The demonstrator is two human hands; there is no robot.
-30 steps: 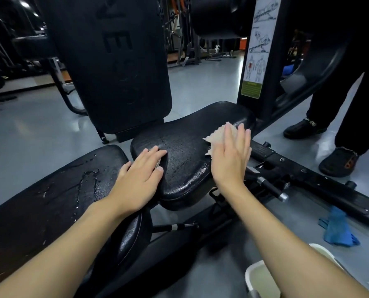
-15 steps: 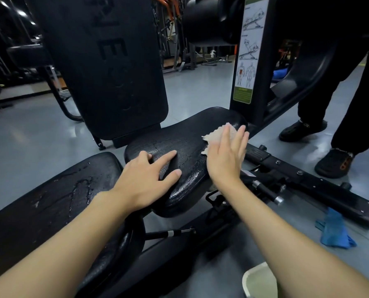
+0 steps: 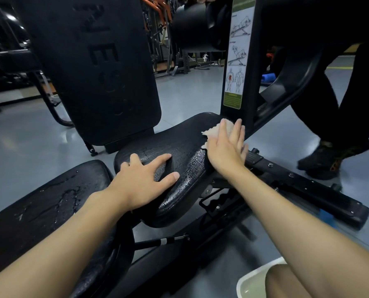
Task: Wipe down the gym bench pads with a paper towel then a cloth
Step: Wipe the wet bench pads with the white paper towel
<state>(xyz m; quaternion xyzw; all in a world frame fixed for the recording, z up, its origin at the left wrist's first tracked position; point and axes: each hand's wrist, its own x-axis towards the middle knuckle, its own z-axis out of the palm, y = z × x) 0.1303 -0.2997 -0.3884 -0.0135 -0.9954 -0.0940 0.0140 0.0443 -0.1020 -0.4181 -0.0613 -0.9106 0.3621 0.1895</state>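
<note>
On the far right corner of the black pebbled vinyl seat pad [image 3: 175, 153], a crumpled off-white paper towel [image 3: 214, 130] is being pressed down under the right hand [image 3: 226, 149]. The fingers are laid out straight and flat rather than curled round it (so nothing's really being gripped, just pinned). The towel is sitting just beside the black upright post with the green-and-white exercise sticker [image 3: 237, 61]. The left hand [image 3: 144, 179] is being rested on the near left part of the same pad, fingers spread wide, nothing being held. By the look of it the pad is being steadied.

Step-wise, this is being read as the paper-towel pass, partway through the seat. Wet sheen and droplets are showing across the near half of the seat, and puddled streaks are sitting on the long flat black bench pad [image 3: 50, 201] at lower left, so plenty is being left for the towel.

Next move, as a guess: the towel is being lined up for a drag toward the near edge under firm flat pressure, with the left hand needing to be lifted clear. One small towel is probably getting soaked fast. A blue scrap [image 3: 327, 217] is peeking out on the floor behind the black frame rail [image 3: 308, 190]. It's possibly the cloth, but too blurred to tell.
</note>
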